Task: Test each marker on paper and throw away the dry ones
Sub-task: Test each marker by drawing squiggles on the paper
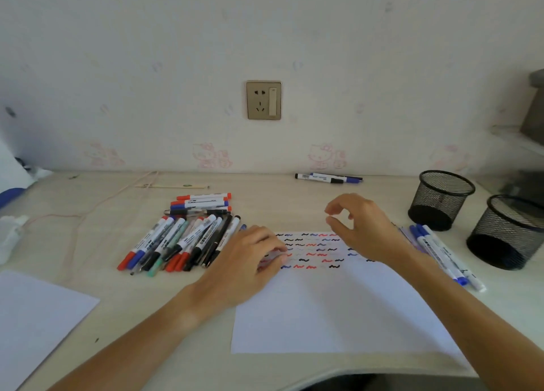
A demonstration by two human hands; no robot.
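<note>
Marker pile (182, 237) on table (103, 243), at 9 o'clock of paper (323, 308). Left hand (250, 261) presses flat on paper, hiding some squiggles. Right hand (362, 228) above paper, fingers loosely curled, holding nothing. More markers (441, 252) at 3 o'clock, partly hidden behind right wrist.

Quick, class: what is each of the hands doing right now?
Left hand: open, fingers resting on the paper.
Right hand: open, loosely curled above the paper, holding nothing.
</note>
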